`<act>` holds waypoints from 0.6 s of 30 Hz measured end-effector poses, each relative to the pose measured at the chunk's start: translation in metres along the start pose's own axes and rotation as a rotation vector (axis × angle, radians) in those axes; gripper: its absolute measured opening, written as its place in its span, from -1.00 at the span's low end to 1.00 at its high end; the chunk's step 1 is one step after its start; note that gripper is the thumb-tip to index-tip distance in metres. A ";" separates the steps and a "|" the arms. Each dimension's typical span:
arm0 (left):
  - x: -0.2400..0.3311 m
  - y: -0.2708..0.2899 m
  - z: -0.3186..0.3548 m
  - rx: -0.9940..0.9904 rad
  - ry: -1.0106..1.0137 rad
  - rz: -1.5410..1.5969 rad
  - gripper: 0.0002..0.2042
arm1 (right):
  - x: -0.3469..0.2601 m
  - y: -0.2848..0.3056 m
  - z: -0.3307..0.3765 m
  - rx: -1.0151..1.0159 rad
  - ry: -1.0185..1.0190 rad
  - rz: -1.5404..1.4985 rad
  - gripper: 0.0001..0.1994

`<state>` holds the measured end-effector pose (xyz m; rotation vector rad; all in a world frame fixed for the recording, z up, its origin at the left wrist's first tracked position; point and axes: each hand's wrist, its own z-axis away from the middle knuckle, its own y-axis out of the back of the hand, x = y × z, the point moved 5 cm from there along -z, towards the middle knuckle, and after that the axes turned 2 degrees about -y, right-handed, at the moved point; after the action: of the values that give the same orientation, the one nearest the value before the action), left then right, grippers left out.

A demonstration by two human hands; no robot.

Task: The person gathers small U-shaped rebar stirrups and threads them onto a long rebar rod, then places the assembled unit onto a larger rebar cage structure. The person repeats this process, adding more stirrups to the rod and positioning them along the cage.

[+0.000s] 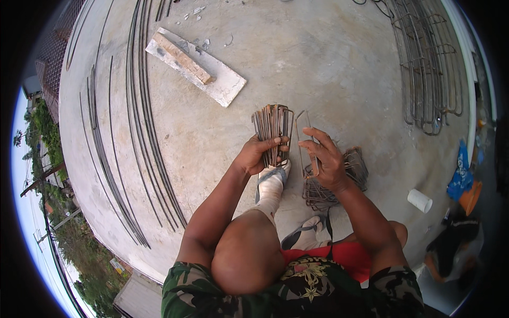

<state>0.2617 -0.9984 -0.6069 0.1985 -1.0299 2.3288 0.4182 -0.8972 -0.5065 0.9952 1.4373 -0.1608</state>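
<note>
My left hand (260, 152) is closed around a thick bundle of bent steel rebar stirrups (272, 124), held upright above my foot. Some of the bars are rusty brown. Just to the right, my right hand (323, 159) pinches a single rectangular stirrup (298, 139), a small gap apart from the bundle. Below and behind that hand, a pile of more stirrups (319, 192) rests on the concrete, partly covered by my wrist and forearm.
Long straight rebars (139, 106) lie along the left. A whitish board (225, 87) with a wood block (183, 57) on it is ahead. Assembled rebar cages (424, 63) lie at far right. A white cup-like cylinder (419, 201) and a blue wrapper (460, 172) sit right.
</note>
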 end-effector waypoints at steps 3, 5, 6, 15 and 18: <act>-0.001 0.003 0.004 0.062 -0.030 0.022 -0.70 | -0.012 0.004 -0.006 0.114 0.010 -0.070 -0.76; -0.006 0.001 0.005 0.022 0.013 0.119 -0.70 | -0.014 -0.005 -0.013 0.096 -0.012 -0.097 -0.75; -0.007 -0.001 0.006 0.002 0.030 0.166 -0.70 | -0.013 -0.008 -0.017 0.087 -0.019 -0.111 -0.75; 0.007 -0.007 0.005 -0.035 -0.026 0.021 -0.71 | 0.031 -0.040 -0.001 -0.192 0.075 0.531 -0.62; 0.007 -0.013 0.007 0.050 -0.048 0.088 -0.78 | 0.019 -0.036 0.001 0.021 -0.270 0.114 -0.64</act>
<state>0.2629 -0.9931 -0.5914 0.2336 -1.0232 2.4415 0.3995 -0.9110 -0.5397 1.0278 1.1326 -0.2188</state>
